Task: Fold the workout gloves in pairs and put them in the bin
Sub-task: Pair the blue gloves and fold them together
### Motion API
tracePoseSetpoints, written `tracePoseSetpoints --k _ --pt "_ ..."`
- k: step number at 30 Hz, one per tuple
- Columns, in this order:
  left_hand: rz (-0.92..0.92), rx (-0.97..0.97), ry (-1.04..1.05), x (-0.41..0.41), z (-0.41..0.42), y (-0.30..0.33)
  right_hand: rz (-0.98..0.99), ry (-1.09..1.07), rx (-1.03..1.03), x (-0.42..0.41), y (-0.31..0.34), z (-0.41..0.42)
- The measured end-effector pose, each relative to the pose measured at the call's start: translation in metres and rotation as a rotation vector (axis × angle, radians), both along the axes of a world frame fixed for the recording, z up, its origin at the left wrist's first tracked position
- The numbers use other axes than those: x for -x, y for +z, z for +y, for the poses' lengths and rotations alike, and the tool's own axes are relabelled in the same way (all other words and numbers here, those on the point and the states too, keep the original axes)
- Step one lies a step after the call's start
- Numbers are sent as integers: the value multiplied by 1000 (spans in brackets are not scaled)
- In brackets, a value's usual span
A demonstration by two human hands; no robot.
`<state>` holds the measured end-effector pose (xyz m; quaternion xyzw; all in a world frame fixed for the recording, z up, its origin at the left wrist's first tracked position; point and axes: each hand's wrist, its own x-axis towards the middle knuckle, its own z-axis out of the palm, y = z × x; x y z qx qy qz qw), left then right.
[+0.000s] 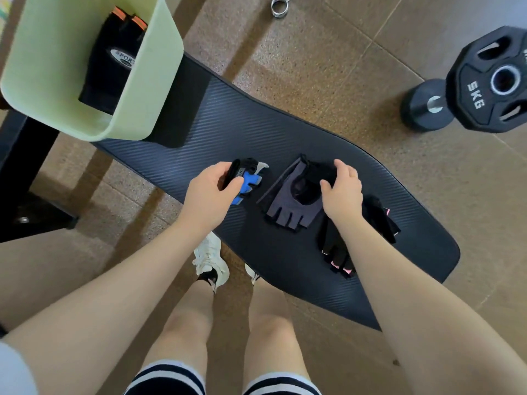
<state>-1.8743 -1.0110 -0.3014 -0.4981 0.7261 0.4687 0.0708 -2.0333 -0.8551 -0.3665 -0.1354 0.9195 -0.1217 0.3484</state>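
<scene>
My left hand (208,192) is closed around a folded blue-and-black glove pair (247,178) just above the dark mat (228,132). My right hand (340,189) rests on the wrist end of a grey-purple glove (291,203) lying flat on the mat, fingers curled over its black edge. Two black gloves with pink trim lie to the right, one (336,252) below my right wrist and one (379,218) behind it. The pale green bin (42,58) stands at the upper left and holds a black glove pair with orange trim (114,55).
A 5 kg weight plate (493,81) and a dumbbell (425,106) sit on the brown floor at the right. A metal clip (279,7) lies at the top. A black bench frame (20,172) stands at the left. My feet in white shoes (211,260) are by the mat's near edge.
</scene>
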Motion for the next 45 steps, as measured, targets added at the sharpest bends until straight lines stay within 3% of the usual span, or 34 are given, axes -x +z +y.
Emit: tracePoseSetpoints --k 5,10,14,18,20,23,27,29,35,39,45 --pt "-7 -28 93 5 3 7 115 137 -61 -3 -1 -4" --pt "-14 -43 99 0 3 24 146 54 257 -24 37 4" --pt "-54 -62 52 -5 6 38 223 302 437 -60 73 24" --pt "-75 -63 -7 -9 10 51 113 518 422 -94 83 31" --pt "-67 -35 -21 -10 9 57 -8 358 463 -98 90 25" --pt "-10 77 -16 -9 5 63 -205 -112 564 -77 93 6" --pt "7 176 -163 -3 16 54 -376 -470 450 -51 56 1" --pt "4 144 -232 2 27 47 -445 -523 314 -52 39 15" --pt "-84 -80 -289 20 61 32 134 -301 104 -31 34 96" --pt "-94 -254 -198 40 81 23 81 -157 -48 -2 19 106" --pt "-94 -252 -208 61 94 20 184 -99 -136 9 10 92"
